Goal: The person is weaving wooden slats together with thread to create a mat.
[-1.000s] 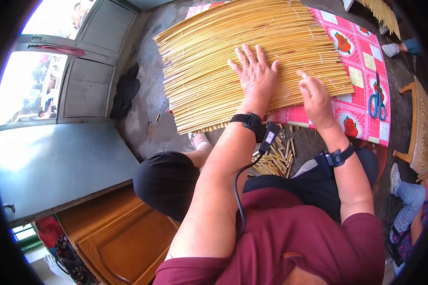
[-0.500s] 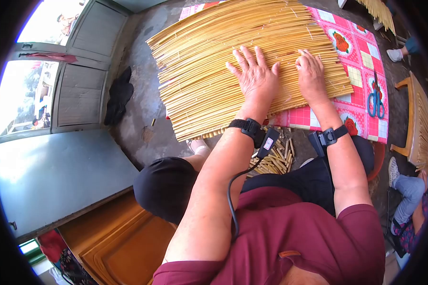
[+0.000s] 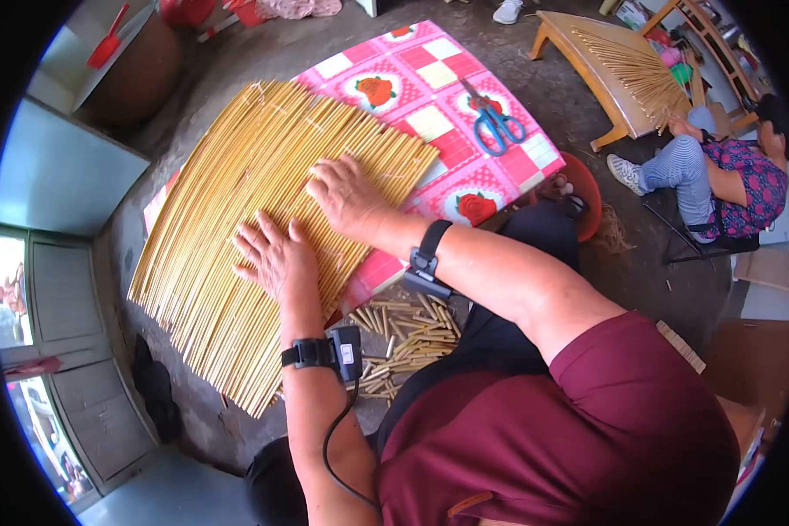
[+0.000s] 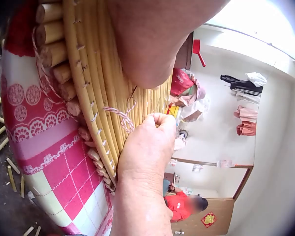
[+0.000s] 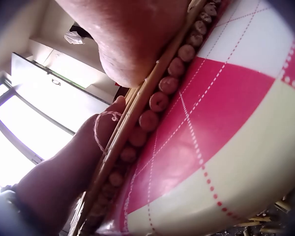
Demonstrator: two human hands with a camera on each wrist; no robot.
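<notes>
Mat (image 3: pixel 210 219), head view: lay on the tablecloth (image 3: pixel 436 74).
Left hand (image 3: pixel 282 263): rested there, fingers apart.
Right hand (image 3: pixel 346 200): had come down too, fingers bent, likely steadying the mat.
String (image 4: pixel 121 115), left wrist view: lay loose above the tablecloth.
Stick ends (image 5: pixel 159 102), right wrist view: lined up beside the tablecloth.

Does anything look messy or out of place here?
Cut stick pieces lie scattered on the floor, like unswept offcuts. The stick mat sits askew, one end jutting past the pink cloth, and a loose twisted string trails on it. I see no clear damage.
</notes>
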